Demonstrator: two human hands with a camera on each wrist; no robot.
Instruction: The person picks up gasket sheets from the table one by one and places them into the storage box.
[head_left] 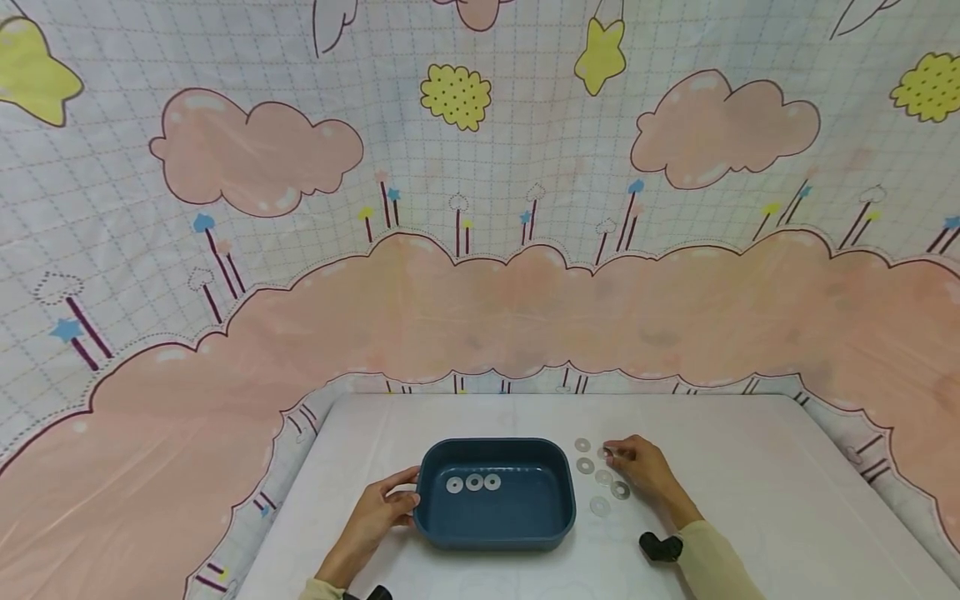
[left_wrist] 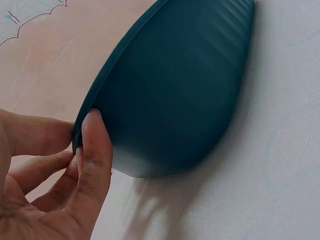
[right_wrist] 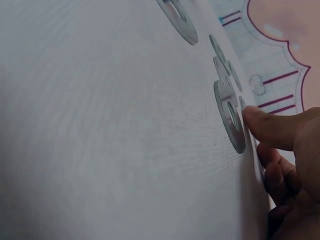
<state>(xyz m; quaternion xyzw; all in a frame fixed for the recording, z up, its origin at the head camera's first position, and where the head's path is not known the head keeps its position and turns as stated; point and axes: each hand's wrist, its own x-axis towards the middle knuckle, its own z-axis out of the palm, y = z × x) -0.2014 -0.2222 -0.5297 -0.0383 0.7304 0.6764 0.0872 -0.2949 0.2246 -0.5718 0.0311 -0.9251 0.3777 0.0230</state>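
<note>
A dark blue rounded tray (head_left: 495, 533) sits on the white desk (head_left: 750, 500), near its front edge, with three flat metal washers (head_left: 473, 482) lying in a row on its floor. Just to its right, more washers of the same kind (thin silvery rings) are scattered loose on the desk (head_left: 600, 505). The left hand (head_left: 378, 512) grips the tray's left rim, thumb (left_wrist: 95, 150) on the outer wall and fingers curled behind the edge. The right hand (head_left: 641, 468) has its fingertips closed on one washer (right_wrist: 231, 117) among the loose ones; whether that ring is lifted off the desk is hard to tell. The right wrist view is blurred, and shows only fingertips.
</note>
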